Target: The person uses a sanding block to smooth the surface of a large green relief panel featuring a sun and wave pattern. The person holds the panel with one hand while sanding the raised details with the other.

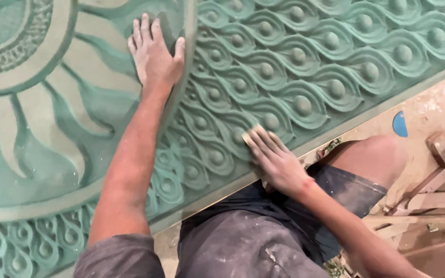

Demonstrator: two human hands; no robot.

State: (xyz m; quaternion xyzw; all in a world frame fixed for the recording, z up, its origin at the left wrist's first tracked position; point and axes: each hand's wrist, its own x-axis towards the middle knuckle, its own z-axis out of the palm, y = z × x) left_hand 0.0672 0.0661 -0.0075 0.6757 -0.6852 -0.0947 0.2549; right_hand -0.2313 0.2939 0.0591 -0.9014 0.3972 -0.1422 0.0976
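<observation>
A large green carved panel point(305, 62) lies flat, with rows of raised scale shapes with round knobs and, at left, a sunburst pattern with pale dusty rays. My left hand point(153, 54) rests flat and spread on the curved band between the sunburst and the scales. My right hand point(274, 157) presses a small tan piece of sandpaper point(252, 133) against the scales near the panel's near edge; only a corner of the paper shows under the fingers.
My knee point(377, 157) and dusty grey shorts point(263, 237) sit at the panel's near edge. Wooden offcuts point(439, 185) and a small blue object point(399, 124) lie on the dusty floor at right.
</observation>
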